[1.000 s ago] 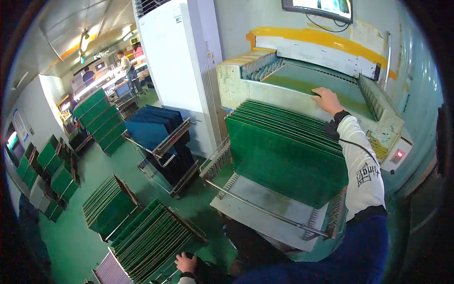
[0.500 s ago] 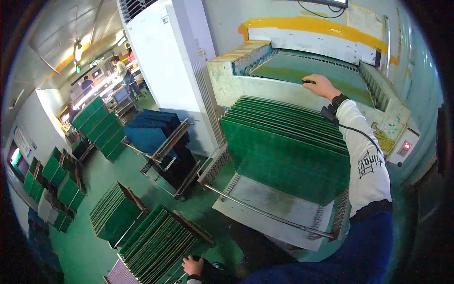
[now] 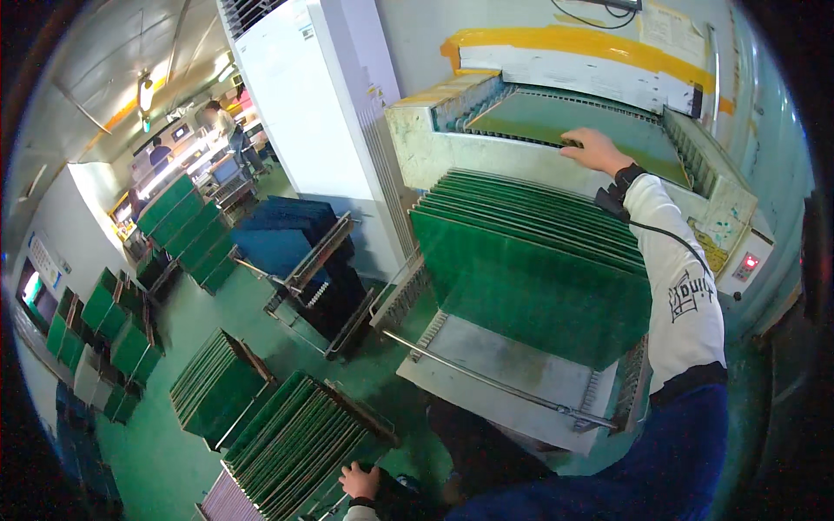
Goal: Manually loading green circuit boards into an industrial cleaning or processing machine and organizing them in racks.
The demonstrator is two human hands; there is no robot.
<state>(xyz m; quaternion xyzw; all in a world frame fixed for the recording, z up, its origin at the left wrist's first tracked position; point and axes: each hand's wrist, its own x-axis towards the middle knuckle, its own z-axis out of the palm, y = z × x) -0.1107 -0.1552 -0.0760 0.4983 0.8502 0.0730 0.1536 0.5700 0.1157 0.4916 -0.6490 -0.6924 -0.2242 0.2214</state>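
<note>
My right hand (image 3: 595,150) is above the front edge of a pale conveyor machine (image 3: 512,163), its fingers loosely bent and apart with no held thing visible. Just beyond the fingertips a flat green panel (image 3: 556,120) lies on the machine's rollers. Below this hand stands a rack (image 3: 499,378) of upright green boards (image 3: 530,278), packed in a row toward the machine. Low in the picture, my left hand (image 3: 359,479) hangs by a second rack of green boards (image 3: 295,443), fingers apart and bent; whether it touches the rack is hard to tell.
A rack with dark blue boards (image 3: 287,239) stands left of the white cabinet (image 3: 317,113). More green boards (image 3: 217,382) are racked on the green floor, with further stacks (image 3: 182,230) behind. People (image 3: 224,126) work at a lit bench far left. A control box (image 3: 749,265) sits on the machine's right.
The panel on the rollers has shifted inward, baring a strip of rollers at the machine's front. My right hand has lifted slightly. The whole view has shifted a little; my left hand stays low.
</note>
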